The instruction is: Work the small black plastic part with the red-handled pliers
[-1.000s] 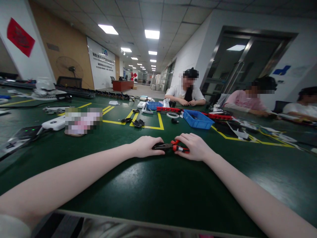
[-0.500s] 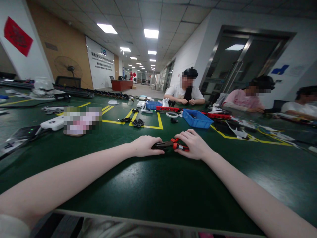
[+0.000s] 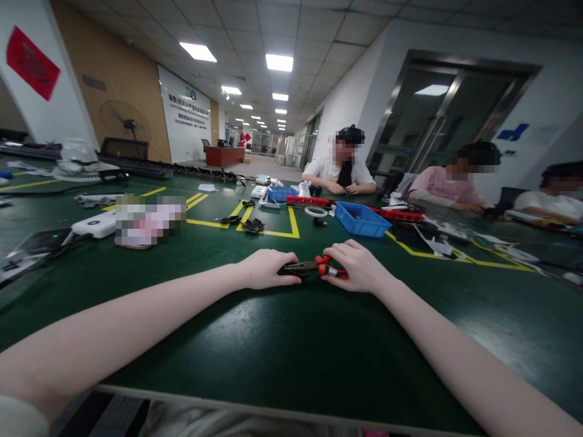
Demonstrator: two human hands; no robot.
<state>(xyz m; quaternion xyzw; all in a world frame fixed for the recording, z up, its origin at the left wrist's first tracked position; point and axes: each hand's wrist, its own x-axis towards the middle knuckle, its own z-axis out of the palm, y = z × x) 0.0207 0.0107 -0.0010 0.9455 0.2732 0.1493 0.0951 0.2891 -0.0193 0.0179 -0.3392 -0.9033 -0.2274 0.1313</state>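
Observation:
Pliers with red and black handles [image 3: 333,271] are gripped in my right hand [image 3: 359,267], their jaws pointing left. My left hand [image 3: 268,269] is closed on a small black part [image 3: 288,269], most of it hidden by my fingers. The tips of the pliers' jaws reach that part, just above the green table [image 3: 291,346]; whether they clamp it I cannot tell. Beyond my hands, small black parts [image 3: 253,226] lie in a loose pile by yellow tape lines.
A blue bin [image 3: 363,220] stands beyond my right hand, near a white ring [image 3: 316,211] and a small black piece [image 3: 319,222]. At left lie a white power bank [image 3: 95,224] and a blurred phone [image 3: 150,227]. Several people sit across the table.
Both hands keep nearly the same pose around the pliers and the black part. The person across the table has moved their hands slightly.

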